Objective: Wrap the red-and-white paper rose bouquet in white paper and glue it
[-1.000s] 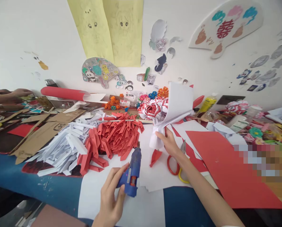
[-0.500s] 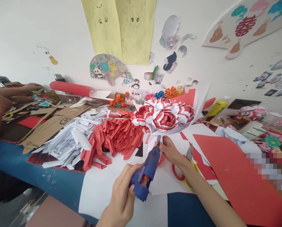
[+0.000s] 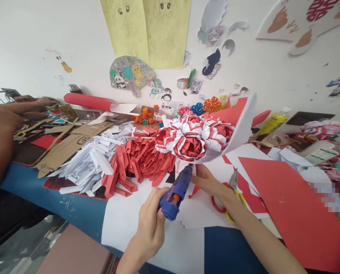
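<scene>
Blue glue gun (image 3: 181, 187) aslant in the curled left hand (image 3: 151, 222)

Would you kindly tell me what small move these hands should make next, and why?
The left hand should probably squeeze the blue glue gun lightly, to put glue on the white paper wrap below the red-and-white paper flowers. The gun's tip points at the wrap there, though contact is hard to tell, and the right hand holds the wrap's gathered base.

Soft light fills a white wall (image 3: 81, 42) with yellow drawings (image 3: 127, 34) above a blue table (image 3: 221, 247); grey floor (image 3: 30, 230) below.
</scene>
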The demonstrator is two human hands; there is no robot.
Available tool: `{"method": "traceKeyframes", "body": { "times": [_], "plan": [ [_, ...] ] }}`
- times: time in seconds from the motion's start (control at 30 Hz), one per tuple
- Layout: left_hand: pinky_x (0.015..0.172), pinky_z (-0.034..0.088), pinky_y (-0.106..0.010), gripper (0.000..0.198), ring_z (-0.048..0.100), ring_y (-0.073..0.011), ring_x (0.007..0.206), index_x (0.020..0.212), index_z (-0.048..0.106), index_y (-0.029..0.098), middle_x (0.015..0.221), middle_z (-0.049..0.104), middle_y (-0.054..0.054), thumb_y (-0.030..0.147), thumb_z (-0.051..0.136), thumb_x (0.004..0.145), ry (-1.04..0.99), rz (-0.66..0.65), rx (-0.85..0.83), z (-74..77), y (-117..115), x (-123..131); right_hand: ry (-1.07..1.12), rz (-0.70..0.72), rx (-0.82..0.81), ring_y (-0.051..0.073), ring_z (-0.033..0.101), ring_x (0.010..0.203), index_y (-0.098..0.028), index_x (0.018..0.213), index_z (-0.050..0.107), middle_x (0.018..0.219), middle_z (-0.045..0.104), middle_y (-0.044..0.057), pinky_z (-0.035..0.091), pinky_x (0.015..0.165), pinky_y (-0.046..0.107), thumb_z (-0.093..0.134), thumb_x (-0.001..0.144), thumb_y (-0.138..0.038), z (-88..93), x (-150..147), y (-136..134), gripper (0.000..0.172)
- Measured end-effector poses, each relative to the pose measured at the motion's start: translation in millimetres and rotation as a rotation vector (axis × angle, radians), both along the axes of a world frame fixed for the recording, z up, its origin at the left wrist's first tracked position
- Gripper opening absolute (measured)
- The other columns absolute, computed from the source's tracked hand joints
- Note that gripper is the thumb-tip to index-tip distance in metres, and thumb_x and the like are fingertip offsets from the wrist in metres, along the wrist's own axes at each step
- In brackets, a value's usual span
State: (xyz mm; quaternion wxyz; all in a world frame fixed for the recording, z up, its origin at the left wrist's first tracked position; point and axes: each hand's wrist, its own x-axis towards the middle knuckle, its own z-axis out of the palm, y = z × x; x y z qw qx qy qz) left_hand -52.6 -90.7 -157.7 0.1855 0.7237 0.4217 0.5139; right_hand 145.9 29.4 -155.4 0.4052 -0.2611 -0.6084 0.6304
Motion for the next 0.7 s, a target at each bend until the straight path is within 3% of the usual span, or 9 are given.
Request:
{"method": "traceKeyframes", "body": {
  "times": [0.13,0.43,0.7],
  "plan": [
    [0.064,0.043,-0.028,0.032,0.053,-0.0171,0.073,0.124,0.050,0.019,0.089,0.056,-0.005,0.033,0.030,0.104,0.032,0.019,0.024,1.7,-2.0,1.0,0.049,-0.031,-0.026,0.029,0.058,0.123,-0.031,0.132,0.055,0.130,0.064,0.008,0.049,0.103,0.045,0.076,0.075,-0.047,-7.3,1.5,1.6,0.063],
    [0.065,0.046,-0.029,0.036,0.056,-0.0182,0.074,0.125,0.050,0.017,0.091,0.057,-0.007,0.034,0.025,0.105,0.125,0.092,0.065,3.0,-4.6,6.8,0.078,-0.033,-0.133,0.025,0.055,0.129,-0.033,0.129,0.059,0.138,0.060,0.006,0.050,0.100,0.041,0.051,0.088,-0.069,-16.4,-0.6,5.0,0.055],
    [0.068,0.050,-0.028,0.040,0.060,-0.0194,0.083,0.132,0.046,0.013,0.099,0.061,-0.012,0.034,0.027,0.105,0.248,0.179,0.173,-2.4,-9.7,9.1,0.064,-0.018,-0.139,0.024,0.053,0.132,-0.036,0.140,0.046,0.149,0.050,0.004,0.048,0.105,0.041,0.052,0.090,-0.065,-14.8,-1.1,-0.8,0.058]
  ]
}}
